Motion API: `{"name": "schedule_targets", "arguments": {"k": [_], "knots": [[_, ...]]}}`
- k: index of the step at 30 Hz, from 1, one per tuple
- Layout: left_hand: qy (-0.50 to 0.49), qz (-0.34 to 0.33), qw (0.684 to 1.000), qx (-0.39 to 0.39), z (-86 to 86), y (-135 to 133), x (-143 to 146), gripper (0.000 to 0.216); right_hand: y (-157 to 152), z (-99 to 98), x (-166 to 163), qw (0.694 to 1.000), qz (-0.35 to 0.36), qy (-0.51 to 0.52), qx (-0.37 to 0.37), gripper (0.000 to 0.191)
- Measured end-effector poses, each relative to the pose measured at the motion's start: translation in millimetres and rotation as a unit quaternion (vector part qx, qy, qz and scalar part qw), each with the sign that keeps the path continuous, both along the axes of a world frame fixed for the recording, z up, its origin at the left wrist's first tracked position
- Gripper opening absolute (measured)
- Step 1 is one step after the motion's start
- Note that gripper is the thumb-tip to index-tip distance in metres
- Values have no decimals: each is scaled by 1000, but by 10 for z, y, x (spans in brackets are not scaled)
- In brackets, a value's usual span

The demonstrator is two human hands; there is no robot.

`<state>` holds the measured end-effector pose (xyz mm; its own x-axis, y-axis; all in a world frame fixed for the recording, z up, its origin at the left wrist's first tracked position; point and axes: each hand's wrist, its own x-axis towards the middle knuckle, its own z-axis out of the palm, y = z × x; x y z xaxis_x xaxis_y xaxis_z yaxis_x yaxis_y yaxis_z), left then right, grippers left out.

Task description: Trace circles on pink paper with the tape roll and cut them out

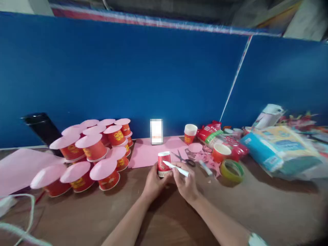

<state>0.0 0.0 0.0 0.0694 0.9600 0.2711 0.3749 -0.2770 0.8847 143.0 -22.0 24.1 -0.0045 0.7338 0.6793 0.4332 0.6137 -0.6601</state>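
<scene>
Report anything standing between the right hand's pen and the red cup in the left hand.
Nothing visible stands between them: the white pen in the right hand has its tip at the red cup, which the left hand holds.

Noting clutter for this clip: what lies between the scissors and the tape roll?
Head view: a white tube and pink scraps lie between the scissors and tape roll.
</scene>
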Motion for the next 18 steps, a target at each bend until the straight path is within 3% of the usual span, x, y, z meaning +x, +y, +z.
{"name": "schedule_targets", "arguments": {"k": [18], "knots": [[-42, 7, 999, -30, 83, -28, 22, 49, 6, 3, 14, 1000, -4, 13, -4, 16]]}}
